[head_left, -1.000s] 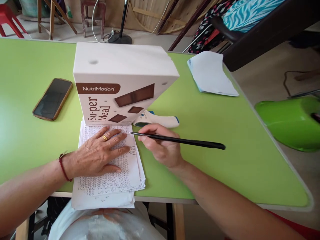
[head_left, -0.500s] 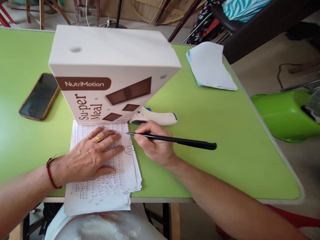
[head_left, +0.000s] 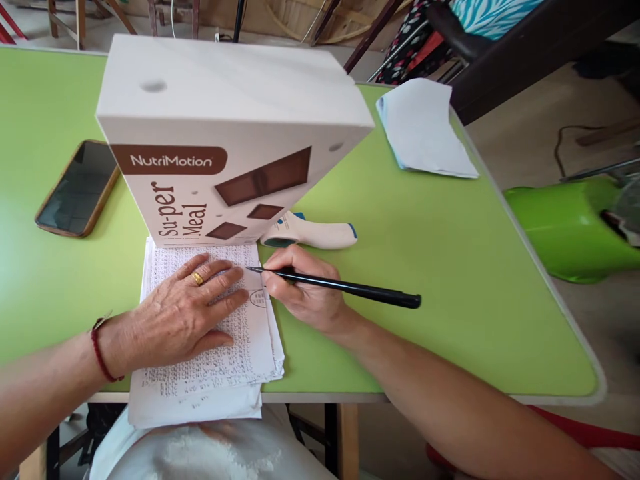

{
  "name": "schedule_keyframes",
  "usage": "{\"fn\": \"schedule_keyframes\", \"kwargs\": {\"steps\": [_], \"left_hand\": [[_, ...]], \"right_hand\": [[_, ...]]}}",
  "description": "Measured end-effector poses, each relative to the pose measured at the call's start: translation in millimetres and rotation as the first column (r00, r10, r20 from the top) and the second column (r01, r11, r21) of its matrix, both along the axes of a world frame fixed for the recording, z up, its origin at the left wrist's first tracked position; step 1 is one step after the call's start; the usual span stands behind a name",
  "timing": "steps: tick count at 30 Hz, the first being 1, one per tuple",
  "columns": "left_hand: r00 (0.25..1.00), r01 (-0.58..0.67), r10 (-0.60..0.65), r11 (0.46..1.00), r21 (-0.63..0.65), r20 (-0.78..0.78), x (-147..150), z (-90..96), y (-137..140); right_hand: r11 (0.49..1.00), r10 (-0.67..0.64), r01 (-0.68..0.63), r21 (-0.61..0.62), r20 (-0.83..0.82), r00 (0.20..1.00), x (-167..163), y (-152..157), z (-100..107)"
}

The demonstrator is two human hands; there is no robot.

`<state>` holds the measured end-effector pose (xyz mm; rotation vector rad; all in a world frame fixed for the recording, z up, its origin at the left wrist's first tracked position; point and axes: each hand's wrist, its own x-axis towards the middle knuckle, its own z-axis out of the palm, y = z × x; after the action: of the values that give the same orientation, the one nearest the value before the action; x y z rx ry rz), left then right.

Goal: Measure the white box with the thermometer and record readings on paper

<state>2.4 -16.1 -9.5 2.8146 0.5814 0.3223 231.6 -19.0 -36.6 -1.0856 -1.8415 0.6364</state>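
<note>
Bearing papers (head_left: 260,333), green table (head_left: 450,287) before stool (head_left: 195,17)

A green tabletop (head_left: 460,307) with a pale rim fills the foreground, soft light brightening its left side. Behind it, wooden legs (head_left: 79,20) and a reddish stool (head_left: 195,19) stand on the pale floor (head_left: 515,140), near a slim black pole (head_left: 239,20) and wooden boards (head_left: 295,13). Dark furniture (head_left: 540,50) and blue-and-white patterned cloth (head_left: 495,19) occupy the upper right. A bright green plastic container (head_left: 555,230) sits beyond the right edge.
</note>
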Motion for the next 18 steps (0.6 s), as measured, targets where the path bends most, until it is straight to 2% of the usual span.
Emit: {"fn": "schedule_keyframes", "kwargs": {"steps": [6, 18], "left_hand": [[1.000, -0.001, 0.001, 1.000, -0.006, -0.016, 0.4, 1.7, 0.0], [1.000, -0.006, 0.006, 1.000, -0.011, -0.029, 1.1, 0.9, 0.5]], "right_hand": [[1.000, 0.000, 0.000, 0.029, 0.001, 1.000, 0.1, 0.5, -1.3], [1.000, 0.010, -0.010, 0.003, 0.011, 1.000, 0.6, -0.1, -0.6]]}}
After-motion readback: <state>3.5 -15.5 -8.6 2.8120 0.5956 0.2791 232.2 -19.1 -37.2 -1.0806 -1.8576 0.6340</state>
